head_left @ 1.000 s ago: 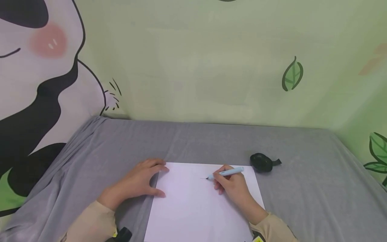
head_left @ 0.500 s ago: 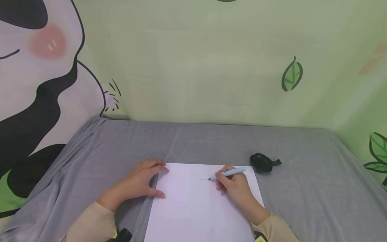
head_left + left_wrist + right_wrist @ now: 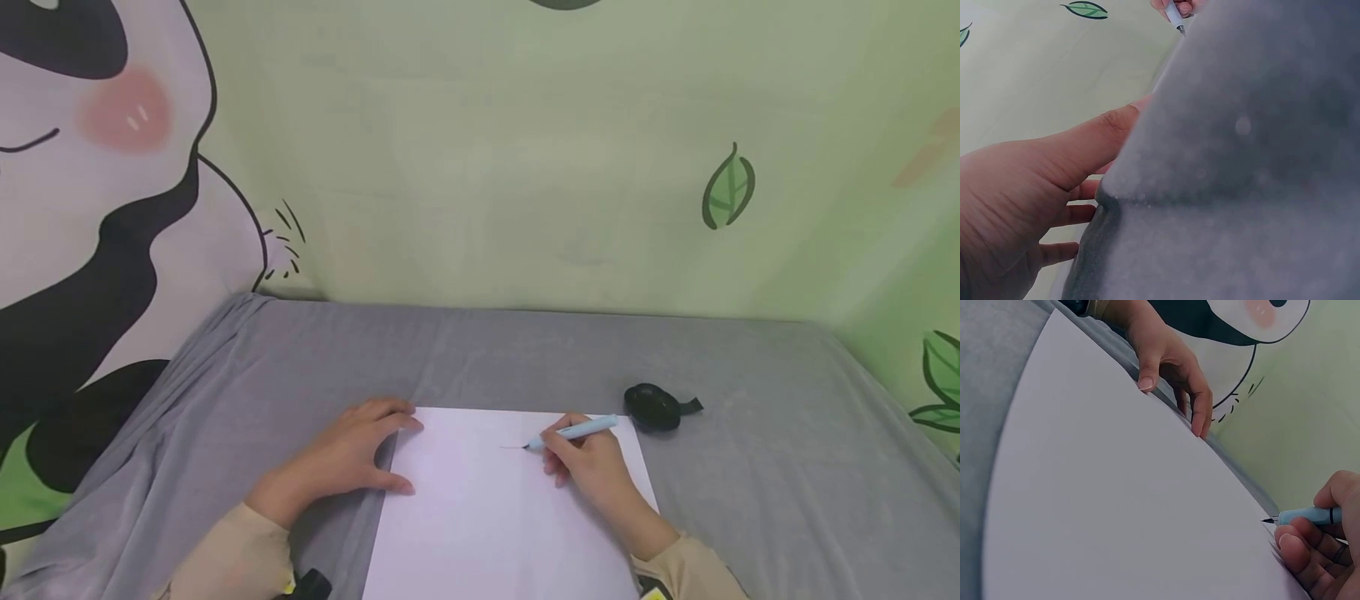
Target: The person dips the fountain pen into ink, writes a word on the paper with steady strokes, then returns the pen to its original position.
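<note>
Left hand (image 3: 358, 447) rested, loosely spread, on the left edge of the paper (image 3: 480, 521); right hand (image 3: 594, 472) pinched a light-blue pen (image 3: 596, 427) over its far right part

The head view's bottom edge crops the paper (image 3: 480, 525).

Two hands (image 3: 351, 450) (image 3: 594, 468), one pen (image 3: 585, 429), one sheet (image 3: 480, 517), one black object (image 3: 651, 407)

Pen (image 3: 592, 427): light blue, slants, points left to right end of thin line (image 3: 510, 447). Paper (image 3: 487, 521): white, lies flat, near centre.
</note>
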`<state>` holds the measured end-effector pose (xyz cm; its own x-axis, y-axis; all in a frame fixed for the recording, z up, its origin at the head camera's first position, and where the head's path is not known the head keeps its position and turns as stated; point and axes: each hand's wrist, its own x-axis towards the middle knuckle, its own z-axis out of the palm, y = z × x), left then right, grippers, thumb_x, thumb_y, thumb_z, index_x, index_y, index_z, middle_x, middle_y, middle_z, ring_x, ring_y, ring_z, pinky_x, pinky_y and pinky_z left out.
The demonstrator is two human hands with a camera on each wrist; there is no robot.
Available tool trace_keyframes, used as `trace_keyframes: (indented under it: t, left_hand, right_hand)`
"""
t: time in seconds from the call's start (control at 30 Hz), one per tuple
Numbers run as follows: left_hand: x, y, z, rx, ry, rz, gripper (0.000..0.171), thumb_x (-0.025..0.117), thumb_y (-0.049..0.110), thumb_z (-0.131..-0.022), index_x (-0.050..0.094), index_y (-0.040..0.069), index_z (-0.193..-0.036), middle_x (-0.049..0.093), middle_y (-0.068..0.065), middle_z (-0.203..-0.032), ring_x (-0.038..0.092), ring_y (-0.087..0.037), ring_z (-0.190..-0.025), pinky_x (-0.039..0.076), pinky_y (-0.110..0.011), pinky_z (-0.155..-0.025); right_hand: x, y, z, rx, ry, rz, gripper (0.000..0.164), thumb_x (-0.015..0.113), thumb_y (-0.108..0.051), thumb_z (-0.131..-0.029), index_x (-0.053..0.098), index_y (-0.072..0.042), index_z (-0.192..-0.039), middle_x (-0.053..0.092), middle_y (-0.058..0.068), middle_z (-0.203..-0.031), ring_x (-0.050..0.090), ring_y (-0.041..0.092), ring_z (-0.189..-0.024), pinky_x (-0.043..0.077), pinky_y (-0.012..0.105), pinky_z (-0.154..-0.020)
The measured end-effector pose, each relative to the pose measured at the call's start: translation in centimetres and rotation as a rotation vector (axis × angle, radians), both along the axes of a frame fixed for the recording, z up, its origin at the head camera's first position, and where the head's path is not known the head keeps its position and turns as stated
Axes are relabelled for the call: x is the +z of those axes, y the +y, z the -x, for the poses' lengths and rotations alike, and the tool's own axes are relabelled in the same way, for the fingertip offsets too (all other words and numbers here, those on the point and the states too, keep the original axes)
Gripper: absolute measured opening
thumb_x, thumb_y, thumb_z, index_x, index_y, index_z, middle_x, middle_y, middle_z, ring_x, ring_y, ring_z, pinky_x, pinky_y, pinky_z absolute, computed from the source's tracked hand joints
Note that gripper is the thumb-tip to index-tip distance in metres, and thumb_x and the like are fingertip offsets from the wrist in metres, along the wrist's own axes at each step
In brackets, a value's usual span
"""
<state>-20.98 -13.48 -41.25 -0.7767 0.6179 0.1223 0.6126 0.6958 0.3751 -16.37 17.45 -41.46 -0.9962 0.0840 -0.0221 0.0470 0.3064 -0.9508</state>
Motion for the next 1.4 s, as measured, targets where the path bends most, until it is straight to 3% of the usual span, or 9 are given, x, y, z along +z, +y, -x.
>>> trace_keyframes:
  t: [1.4]
  left_hand:
    - [0.0, 0.0, 0.0, 0.010, -0.009, 0.014, 0.071, 0.083, 0.049, -0.066, 0.061, 0.015, -0.123, 0.054, -0.009, -0.136, 0.048, -0.033, -0.128, 0.037, -0.056, -0.104]
  right_hand:
    - [0.0, 1.3, 0.4, -0.052, 0.007, 0.002, 0.011, 0.059, -0.004, -0.090, 0.058, 0.006, -0.085, 0.060, 0.007, -0.063, 0.055, 0.009, -0.047, 0.047, 0.022, -0.042]
